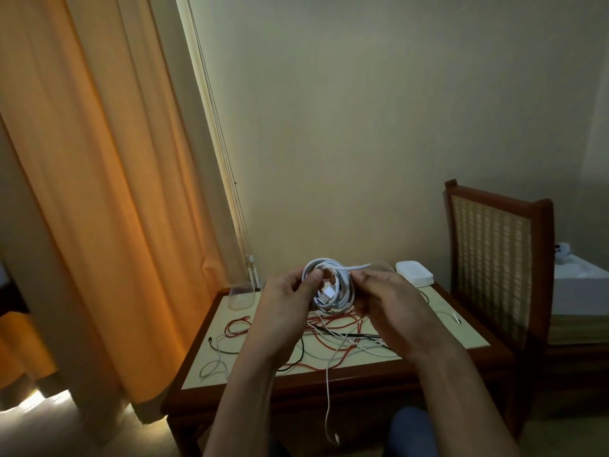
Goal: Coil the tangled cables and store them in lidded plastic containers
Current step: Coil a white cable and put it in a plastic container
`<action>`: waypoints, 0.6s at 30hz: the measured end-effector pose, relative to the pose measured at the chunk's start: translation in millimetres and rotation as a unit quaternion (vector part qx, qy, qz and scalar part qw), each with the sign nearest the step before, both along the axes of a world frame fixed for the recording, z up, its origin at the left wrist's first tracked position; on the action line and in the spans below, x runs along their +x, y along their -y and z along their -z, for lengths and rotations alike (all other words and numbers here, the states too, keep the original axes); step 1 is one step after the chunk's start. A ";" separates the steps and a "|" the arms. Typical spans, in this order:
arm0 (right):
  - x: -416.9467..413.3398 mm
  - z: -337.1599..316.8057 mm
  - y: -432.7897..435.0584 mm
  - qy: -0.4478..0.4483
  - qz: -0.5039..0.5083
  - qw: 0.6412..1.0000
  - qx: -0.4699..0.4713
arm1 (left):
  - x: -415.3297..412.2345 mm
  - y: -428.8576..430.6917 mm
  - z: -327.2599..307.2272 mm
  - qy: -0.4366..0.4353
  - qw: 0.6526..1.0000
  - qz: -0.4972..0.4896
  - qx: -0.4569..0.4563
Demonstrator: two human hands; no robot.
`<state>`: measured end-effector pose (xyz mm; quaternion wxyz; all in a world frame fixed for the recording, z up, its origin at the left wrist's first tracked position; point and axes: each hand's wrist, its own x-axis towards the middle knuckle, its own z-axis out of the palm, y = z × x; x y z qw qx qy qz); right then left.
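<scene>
I hold a coiled white cable (pixel 339 293) up above the table, between both hands. My left hand (pixel 290 298) grips the coil's left side, thumb on its rim. My right hand (pixel 382 301) pinches the cable's free end, which sticks out over the top of the coil. Below them a tangle of red, white and black cables (pixel 329 341) lies spread on the table (pixel 468 338). One white cable (pixel 328 404) hangs over the front edge. A clear plastic container (pixel 242 298) stands at the back left corner. A stack of white lids (pixel 414 273) sits at the back right.
A wooden chair with a woven back (pixel 494 258) stands close against the table's right side. Orange curtains (pixel 99 192) hang to the left, and a plain wall is behind. A white box (pixel 580 285) sits at far right. A thin white cable end (pixel 451 316) lies near the table's right edge.
</scene>
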<state>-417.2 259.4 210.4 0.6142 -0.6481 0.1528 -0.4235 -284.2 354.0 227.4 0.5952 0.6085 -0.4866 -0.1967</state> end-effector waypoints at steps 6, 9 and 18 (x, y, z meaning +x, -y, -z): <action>-1.4 -4.9 -8.8 -0.015 -0.002 0.999 0.036 | -1.1 5.0 3.0 0.024 1.000 -0.004 0.006; 0.9 -7.4 -13.0 0.010 -0.007 0.997 0.077 | -2.5 6.5 4.5 0.057 0.998 -0.014 -0.007; -1.7 -8.7 -9.7 0.051 -0.049 0.991 0.116 | 1.3 6.1 4.5 0.105 0.993 -0.010 -0.043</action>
